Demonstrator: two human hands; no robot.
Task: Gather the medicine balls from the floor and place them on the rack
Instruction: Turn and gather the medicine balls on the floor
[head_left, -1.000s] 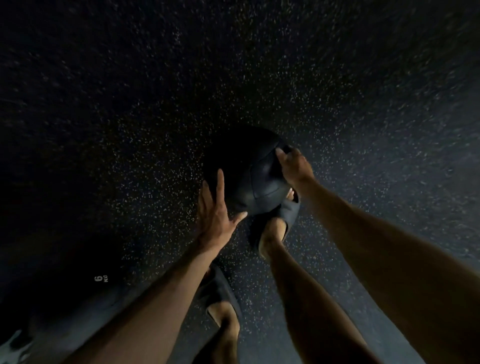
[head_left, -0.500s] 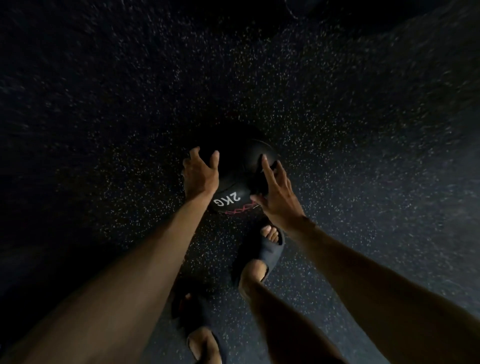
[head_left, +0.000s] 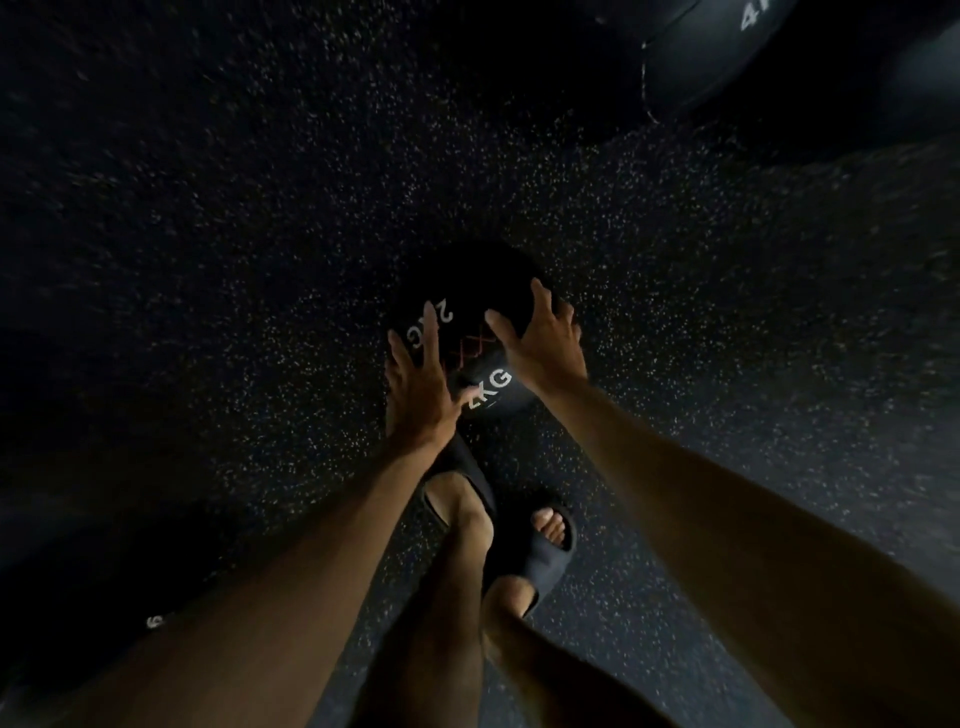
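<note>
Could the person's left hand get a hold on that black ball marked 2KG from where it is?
Probably yes. The left hand is spread open right at the near left side of the 2KG medicine ball, with nothing between them; the right hand covers only the other side.

Dark speckled floor (head_left: 260, 260) carries a 2KG medicine ball (head_left: 467, 291), another ball (head_left: 701, 62) and two slippered feet (head_left: 545, 551).

Both bare arms reach from the frame's lower corners toward centre; the left hand (head_left: 421, 387) and right hand (head_left: 540, 343) spread their fingers wide, palms facing inward, neither grip closed
</note>
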